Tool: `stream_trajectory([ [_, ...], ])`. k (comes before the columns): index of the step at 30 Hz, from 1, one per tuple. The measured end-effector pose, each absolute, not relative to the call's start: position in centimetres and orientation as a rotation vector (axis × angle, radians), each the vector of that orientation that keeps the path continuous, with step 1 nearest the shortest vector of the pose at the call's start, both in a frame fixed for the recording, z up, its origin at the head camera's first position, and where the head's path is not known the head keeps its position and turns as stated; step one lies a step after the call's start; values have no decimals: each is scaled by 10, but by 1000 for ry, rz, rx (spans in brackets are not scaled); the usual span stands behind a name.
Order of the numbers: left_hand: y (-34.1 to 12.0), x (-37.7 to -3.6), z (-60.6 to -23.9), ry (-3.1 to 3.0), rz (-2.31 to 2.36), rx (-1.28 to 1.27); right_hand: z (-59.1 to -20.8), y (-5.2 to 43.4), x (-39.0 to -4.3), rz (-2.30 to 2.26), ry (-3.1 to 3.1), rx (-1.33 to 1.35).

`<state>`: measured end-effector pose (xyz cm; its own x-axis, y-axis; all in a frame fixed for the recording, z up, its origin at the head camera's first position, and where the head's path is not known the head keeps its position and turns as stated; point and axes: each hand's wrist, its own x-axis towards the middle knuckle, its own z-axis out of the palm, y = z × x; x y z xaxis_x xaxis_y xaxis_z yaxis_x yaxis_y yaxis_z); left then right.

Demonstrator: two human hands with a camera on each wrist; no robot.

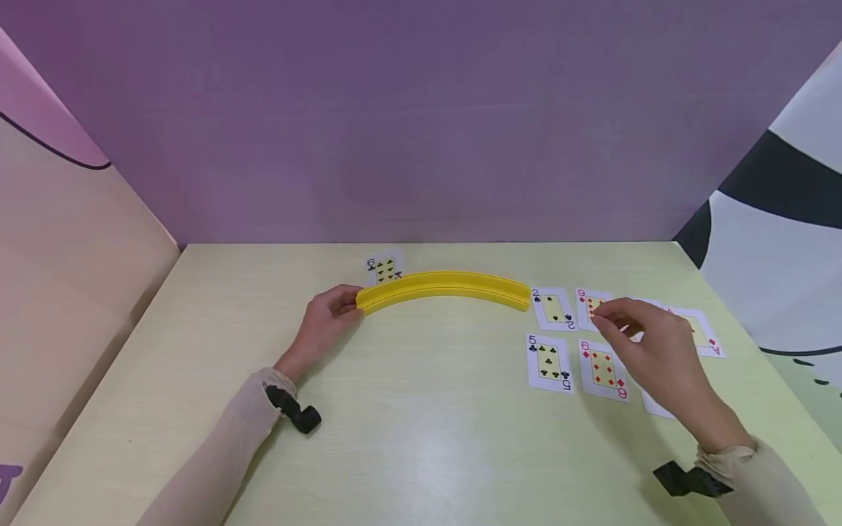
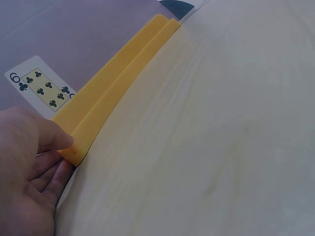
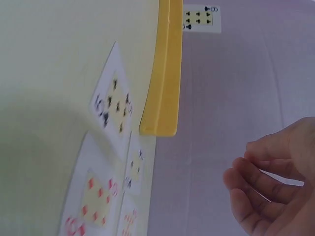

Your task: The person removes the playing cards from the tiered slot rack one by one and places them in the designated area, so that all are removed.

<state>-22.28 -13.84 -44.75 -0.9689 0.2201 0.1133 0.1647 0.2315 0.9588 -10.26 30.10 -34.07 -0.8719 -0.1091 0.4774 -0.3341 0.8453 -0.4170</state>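
A curved yellow card holder [image 1: 444, 288] [image 2: 113, 83] [image 3: 165, 73] lies across the middle of the pale green table [image 1: 421, 438]. A six of clubs [image 1: 384, 269] [image 2: 42, 83] [image 3: 199, 18] stands in it near the left end. My left hand [image 1: 349, 307] [image 2: 61, 156] grips that left end, thumb on top and fingers below. My right hand [image 1: 608, 315] [image 3: 256, 187] hovers with loosely curled fingers just over a nine of diamonds [image 1: 588, 302], holding nothing. Face up beside it lie a black two [image 1: 554, 308], a five of clubs [image 1: 549, 362] [image 3: 114, 101] and a six of diamonds [image 1: 603, 369] [image 3: 93, 199].
More cards lie partly under my right hand, one red card [image 1: 702, 332] at the far right and another [image 1: 658, 405] nearer me. A purple wall [image 1: 421, 146] closes the back, with panels at both sides. Black wrist straps [image 1: 296, 413] sit on both sleeves.
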Motion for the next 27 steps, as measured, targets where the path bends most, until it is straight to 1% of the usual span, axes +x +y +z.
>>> stream_trajectory([
  [13, -136, -221, -444, 2470, 1855, 402, -319, 236, -135, 772, -2469, 639],
  [27, -130, -220, -445, 2470, 1846, 381, -306, 161, -173, 892, -2410, 851],
])
